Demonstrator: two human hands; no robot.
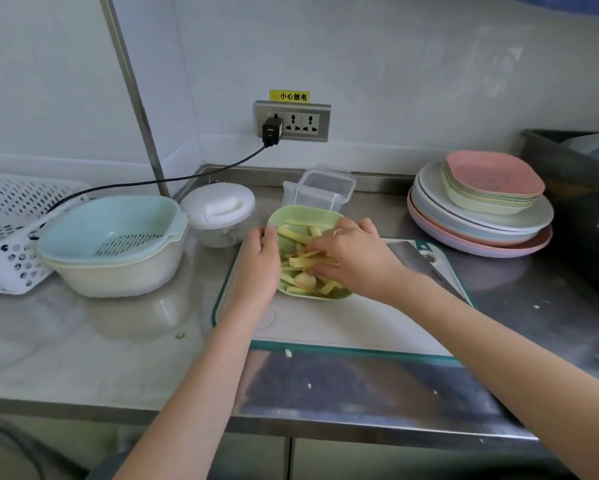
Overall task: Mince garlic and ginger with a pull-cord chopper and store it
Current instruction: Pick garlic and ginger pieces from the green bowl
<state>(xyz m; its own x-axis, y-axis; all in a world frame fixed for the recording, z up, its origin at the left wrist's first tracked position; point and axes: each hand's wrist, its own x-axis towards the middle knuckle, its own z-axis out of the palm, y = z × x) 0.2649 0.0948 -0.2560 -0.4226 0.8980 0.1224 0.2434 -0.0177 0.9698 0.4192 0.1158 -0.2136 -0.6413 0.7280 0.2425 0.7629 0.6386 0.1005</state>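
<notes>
You had the shallow pale-green square plastic dish [306, 216] at the middle of the frame, resting on the far end of the white cutting board with a teal rim [325, 327], and it held pale yellow ginger sticks [308, 259] and at least one peeled garlic clove [305, 280], heaped too thickly for me to count. Your left hand [260, 263] wrapped its fingers and thumb round the dish's left rim, which I judge was to keep it from sliding, while your right hand [355, 256] reached in from the right with fingers bent down into the pile, apparently closing on a bunch of sticks; whether it had actually pinched any I could not tell. The one clear pull-cord chopper with its white lid [218, 211] stood just left of the dish and a little further up the frame, its lid on, near enough for a short carry. One clear rectangular storage box [325, 187] waited right behind the dish, with its snap lid [289, 195] seemingly propped against its left side, likely ready for the mince. At the right sat a single stack of pastel plates topped by a pink square dish [481, 206]; I made out roughly six or seven pieces. At the left stood one light-blue colander nested in a cream basin [114, 244], and beyond it one white perforated basket [11, 230]. A few pale scraps [287, 353] lay by the board's near edge.
</notes>
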